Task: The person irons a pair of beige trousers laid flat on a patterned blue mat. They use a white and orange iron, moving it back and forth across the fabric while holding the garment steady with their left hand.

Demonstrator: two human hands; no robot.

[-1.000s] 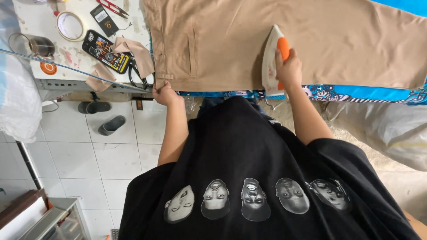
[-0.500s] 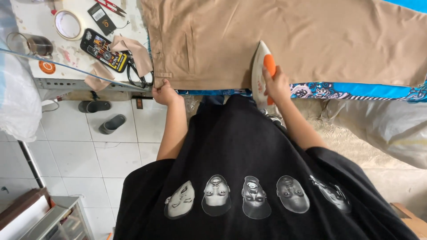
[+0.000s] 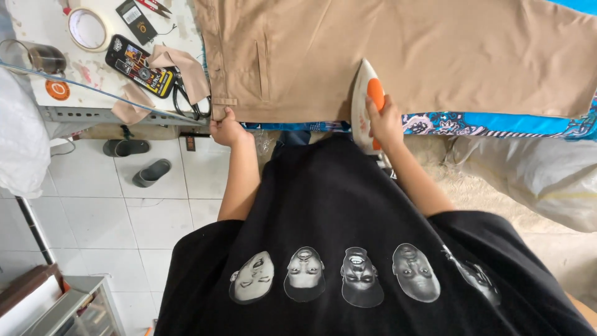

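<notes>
Tan trousers [image 3: 398,56] lie spread flat across the ironing surface, over a blue patterned cloth [image 3: 491,121] that shows along the near edge. The right hand [image 3: 385,121] is clamped around the orange handle of a white iron [image 3: 364,102], which stands on the lower hem of the fabric, its tip pointing away from the person. The left hand [image 3: 227,130] pinches the trousers' near corner by the waistband — fingers closed on the cloth. To the left, a white counter [image 3: 37,25] carries a roll of tape [image 3: 87,29], a black phone [image 3: 138,65], a glass cup [image 3: 37,58], scraps of tan fabric [image 3: 180,65] and black scissors [image 3: 186,102]. Two grey slippers [image 3: 140,162] sit on the tiled floor [image 3: 93,211] below — well apart from the hands.
</notes>
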